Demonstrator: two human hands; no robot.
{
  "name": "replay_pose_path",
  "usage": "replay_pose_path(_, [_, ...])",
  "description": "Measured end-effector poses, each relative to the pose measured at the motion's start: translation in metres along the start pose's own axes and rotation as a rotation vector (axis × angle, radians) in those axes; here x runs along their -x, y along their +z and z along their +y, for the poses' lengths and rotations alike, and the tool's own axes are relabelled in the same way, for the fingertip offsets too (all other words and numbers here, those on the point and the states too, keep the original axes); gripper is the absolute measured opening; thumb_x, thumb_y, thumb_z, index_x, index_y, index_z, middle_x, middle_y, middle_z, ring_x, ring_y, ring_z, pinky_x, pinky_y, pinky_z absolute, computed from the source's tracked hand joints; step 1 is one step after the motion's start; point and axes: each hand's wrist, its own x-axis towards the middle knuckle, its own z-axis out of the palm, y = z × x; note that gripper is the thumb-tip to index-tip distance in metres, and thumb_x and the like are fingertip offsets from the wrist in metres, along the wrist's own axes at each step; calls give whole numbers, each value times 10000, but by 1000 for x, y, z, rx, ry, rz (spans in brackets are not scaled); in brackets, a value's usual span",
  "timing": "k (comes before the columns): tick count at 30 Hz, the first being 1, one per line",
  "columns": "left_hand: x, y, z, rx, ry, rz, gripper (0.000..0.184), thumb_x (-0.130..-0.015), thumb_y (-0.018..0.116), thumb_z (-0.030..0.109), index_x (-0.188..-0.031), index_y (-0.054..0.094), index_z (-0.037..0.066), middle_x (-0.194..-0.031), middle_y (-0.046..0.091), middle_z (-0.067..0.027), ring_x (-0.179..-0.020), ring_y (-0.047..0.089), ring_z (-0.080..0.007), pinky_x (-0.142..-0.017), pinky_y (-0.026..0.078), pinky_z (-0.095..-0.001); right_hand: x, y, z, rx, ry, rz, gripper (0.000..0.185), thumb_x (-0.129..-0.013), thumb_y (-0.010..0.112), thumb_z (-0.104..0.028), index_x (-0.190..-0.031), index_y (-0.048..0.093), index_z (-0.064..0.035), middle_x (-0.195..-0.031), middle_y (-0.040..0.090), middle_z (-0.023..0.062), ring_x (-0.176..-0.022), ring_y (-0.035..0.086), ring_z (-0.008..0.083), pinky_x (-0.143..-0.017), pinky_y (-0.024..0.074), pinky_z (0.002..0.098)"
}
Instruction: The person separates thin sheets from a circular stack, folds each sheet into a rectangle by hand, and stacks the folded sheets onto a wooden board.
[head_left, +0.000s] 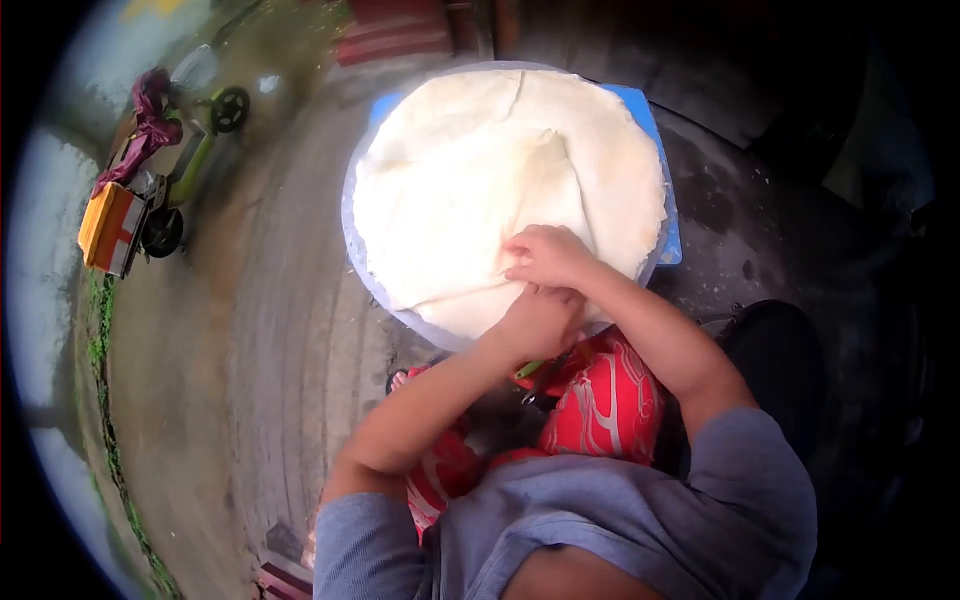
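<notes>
Thin, pale dough sheets (440, 220) lie overlapping in a wide round layer, some with folded edges. They cover most of a round, light-coloured board (352, 235), whose rim shows around them. My right hand (550, 257) rests on the sheets near the front, its fingertips curled and pinching at a sheet's edge. Just below it, my left hand (543, 320) is closed at the near side of the pile, fingers curled inward. The right hand partly covers those fingers, so what they hold is hidden.
Under the board, corners of a blue support (640, 105) stick out. My knees in red patterned cloth (610, 400) are close to the near rim. A green scooter (185, 170) and an orange-and-white box (110, 228) stand at the left on the paved ground.
</notes>
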Motion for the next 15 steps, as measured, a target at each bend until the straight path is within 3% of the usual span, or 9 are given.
replay_pose_path(2, [-4,-39,-6,248,-298,-583,407,-840,559,255,-1163,545,8,-1137,576,-181,-1082,526,-356,-923,411,-433,-7,-19,8,-120,40,-151,264,-773,664,-253,-955,672,-62,-878,662,128,-825,639,261,-718,501,352])
replay_pose_path(4, [12,-32,-20,188,-259,-7,410,-824,584,241,-1147,555,-9,-1149,566,-174,-1108,515,-352,-922,426,-414,-17,-31,16,-406,186,33,222,-810,621,-235,-962,676,-83,-871,648,122,-799,629,260,-714,500,359])
replay_pose_path(5, [15,-18,-34,-37,-159,200,507,-855,552,317,-1239,497,-10,-1278,496,-170,-1218,445,-351,-1001,361,-462,-25,-34,19,-188,197,216,204,-826,603,-217,-968,678,-90,-901,650,112,-831,623,250,-735,491,366])
replay_pose_path(6, [22,-3,-43,-41,-160,198,507,-855,552,317,-1239,497,-10,-1278,496,-170,-1218,445,-351,-1001,361,-462,-31,-36,21,33,205,399,191,-843,585,-199,-974,680,-97,-932,652,102,-863,618,241,-757,483,373])
replay_pose_path(7, [29,7,-47,-177,-254,105,557,-872,525,363,-1287,451,-1,-1338,442,-169,-1274,378,-349,-1027,310,-504,-34,-48,10,275,311,297,340,-902,516,-301,-1173,606,-115,-1221,571,120,-1156,514,246,-966,387,393])
replay_pose_path(8, [37,18,-50,-310,-348,12,608,-889,497,410,-1335,405,8,-1398,387,-167,-1330,310,-347,-1053,258,-546,-40,-38,20,275,309,297,340,-902,516,-301,-1173,606,-115,-1221,571,120,-1156,514,246,-966,387,393])
replay_pose_path(10, [45,21,-52,-223,-386,-94,686,-907,441,479,-1394,313,14,-1484,258,-145,-1394,171,-337,-1066,161,-610,-53,-2,52,662,164,399,537,-936,407,-435,-1376,412,-128,-1461,335,109,-1376,253,238,-1117,166,417])
replay_pose_path(11, [47,20,-53,-199,-369,-99,656,-902,463,464,-1383,344,35,-1484,261,-139,-1393,168,-341,-1061,174,-602,-55,2,59,577,251,126,637,-943,310,-510,-1449,265,-126,-1527,185,93,-1421,114,219,-1143,36,418])
replay_pose_path(15, [62,-25,-63,24,-543,-106,561,-870,556,406,-1331,441,109,-1469,286,-121,-1374,194,-355,-1047,200,-573,-50,3,59,571,193,177,613,-945,346,-478,-1436,297,-115,-1523,199,88,-1416,135,223,-1139,53,439])
